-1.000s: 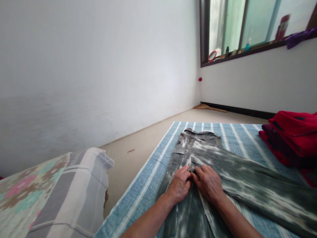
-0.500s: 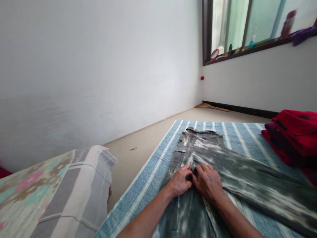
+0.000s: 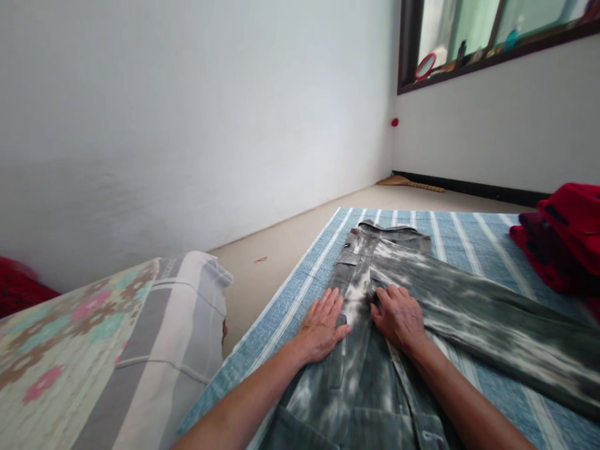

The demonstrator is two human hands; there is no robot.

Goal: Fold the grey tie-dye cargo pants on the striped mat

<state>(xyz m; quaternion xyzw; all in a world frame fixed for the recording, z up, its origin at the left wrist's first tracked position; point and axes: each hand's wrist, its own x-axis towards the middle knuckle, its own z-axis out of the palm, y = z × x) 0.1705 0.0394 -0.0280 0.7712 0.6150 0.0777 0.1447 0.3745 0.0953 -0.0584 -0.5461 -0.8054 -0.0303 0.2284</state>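
Note:
A grey-green mottled jacket [image 3: 365,369] lies spread over the blue striped cloth, its collar [image 3: 375,226] at the far end. One long sleeve [image 3: 473,312] stretches off to the right. My left hand [image 3: 323,325] rests flat on the jacket's left side, fingers spread, beside a pocket flap. Close to the sleeve's near edge, my right hand [image 3: 398,315] has its fingers curled down against the fabric and seems to grip it; the fingertips are partly hidden.
Beneath the jacket is a blue cloth [image 3: 290,306] with white stripes. Folded red garments [image 3: 569,244] are stacked at the right. A flowered and grey-striped bundle [image 3: 154,350] stands at the left. Behind are a broom [image 3: 407,182] on the floor and a window [image 3: 473,31].
My left hand has moved left from beside the right hand and flattened out on the jacket. My right hand stays near the sleeve edge. The view has shifted slightly left and down.

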